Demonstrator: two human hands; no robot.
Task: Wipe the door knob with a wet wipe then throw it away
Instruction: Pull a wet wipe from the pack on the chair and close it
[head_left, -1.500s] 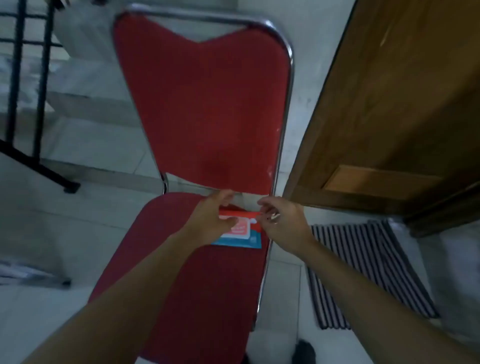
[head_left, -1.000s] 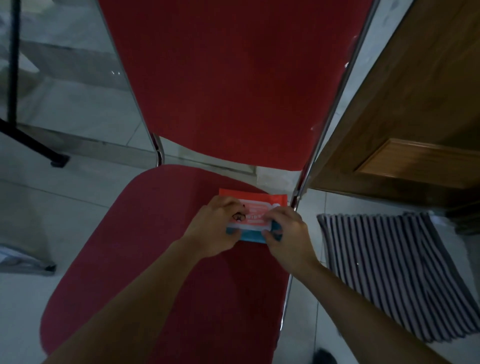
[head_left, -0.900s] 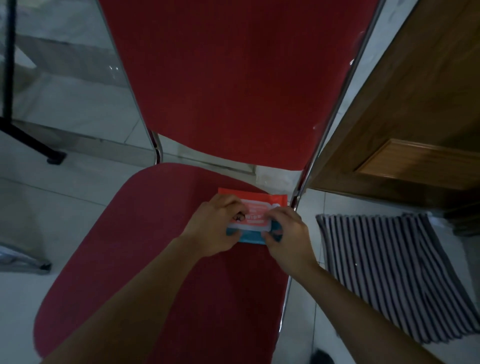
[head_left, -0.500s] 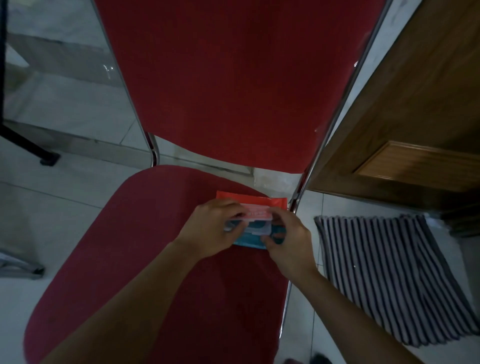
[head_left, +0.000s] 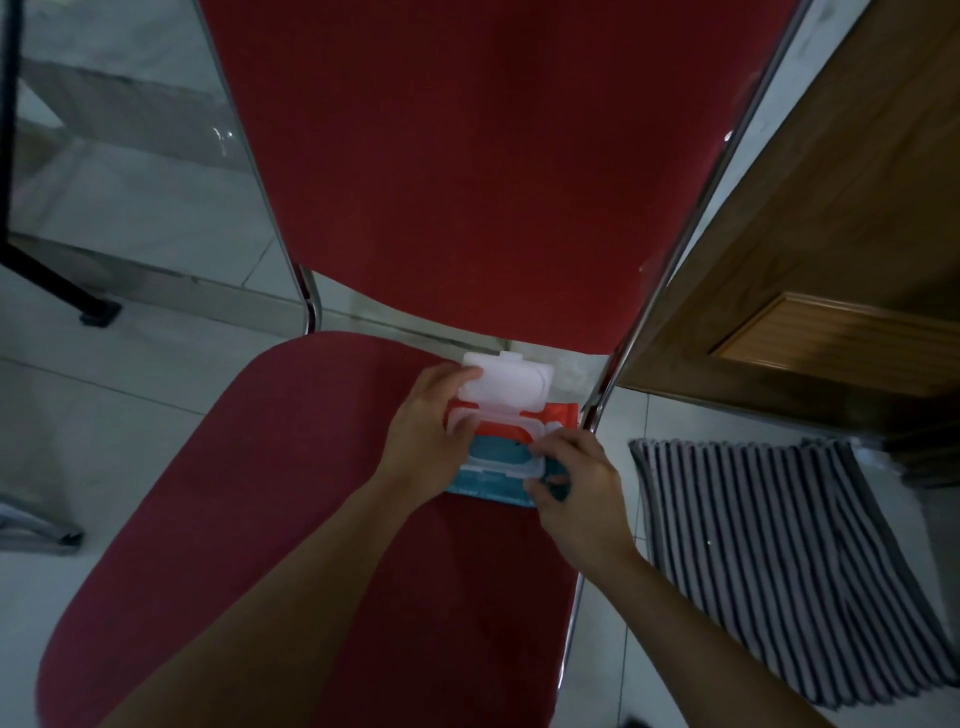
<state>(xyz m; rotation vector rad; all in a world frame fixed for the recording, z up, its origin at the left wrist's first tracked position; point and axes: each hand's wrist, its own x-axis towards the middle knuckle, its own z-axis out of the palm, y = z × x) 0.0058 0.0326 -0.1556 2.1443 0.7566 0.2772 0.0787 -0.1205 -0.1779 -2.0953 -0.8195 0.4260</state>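
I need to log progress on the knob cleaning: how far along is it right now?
Done: the white plastic flip lid of the red and blue wet wipe pack on the red padded chair stands open. In hand: the left hand holds the lid back and the right hand steadies the pack. Left: pulling a wipe, wiping the knob, binning it; no knob in view.

Wet wipe pack (head_left: 511, 470): soft, flat, orange-red along the far half, teal-blue along the near half. Lying flat at the back right corner of a red chair seat (head_left: 270, 493), close to the chrome frame. White plastic flip lid (head_left: 506, 387) swung open and tilted back toward the backrest, hinged at the far edge. White oval rim of the opening exposed, teal film showing inside. No wipe seen pulled out.
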